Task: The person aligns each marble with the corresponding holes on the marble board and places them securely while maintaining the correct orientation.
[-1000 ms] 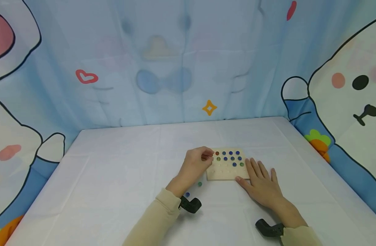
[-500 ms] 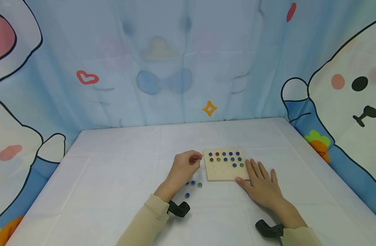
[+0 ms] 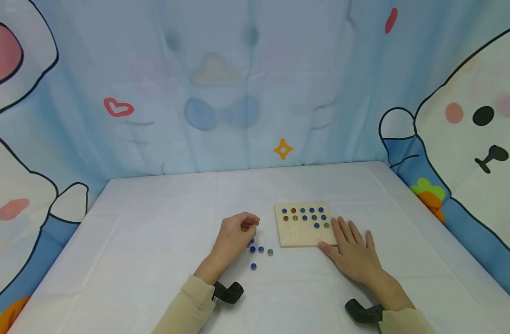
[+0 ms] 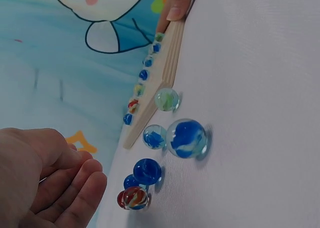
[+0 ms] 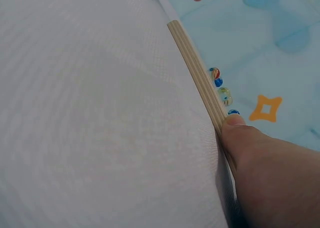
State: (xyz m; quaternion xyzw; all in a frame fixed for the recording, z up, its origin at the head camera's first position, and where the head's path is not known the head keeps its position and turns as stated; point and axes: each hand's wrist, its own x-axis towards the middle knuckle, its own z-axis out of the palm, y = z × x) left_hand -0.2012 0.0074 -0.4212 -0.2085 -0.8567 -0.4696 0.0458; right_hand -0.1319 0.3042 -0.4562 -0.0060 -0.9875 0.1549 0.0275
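Note:
A pale wooden board (image 3: 298,236) with rows of round hollows lies on the table. Coloured glass marbles (image 3: 314,217) fill its two far rows and part of the third. My right hand (image 3: 357,257) rests spread at the board's right side, the thumb on its near edge. My left hand (image 3: 236,234) hovers left of the board, fingers loosely bent, and nothing shows between them in the left wrist view. Loose marbles lie below and beside it: a large blue-and-white one (image 4: 187,138), a green one (image 4: 167,99), a dark blue one (image 4: 147,171) and a red-streaked one (image 4: 135,198).
A white cloth covers the table (image 3: 155,232). Behind it hangs a blue curtain (image 3: 221,148) printed with cartoon animals. Black camera mounts, one on the left wrist (image 3: 228,292) and one on the right wrist (image 3: 363,311), stick out just above the cloth.
My left hand has drawn away leftward from the board's far left corner toward the loose marbles, uncovering the board's left column, filled in the two far rows. My right hand has kept its place.

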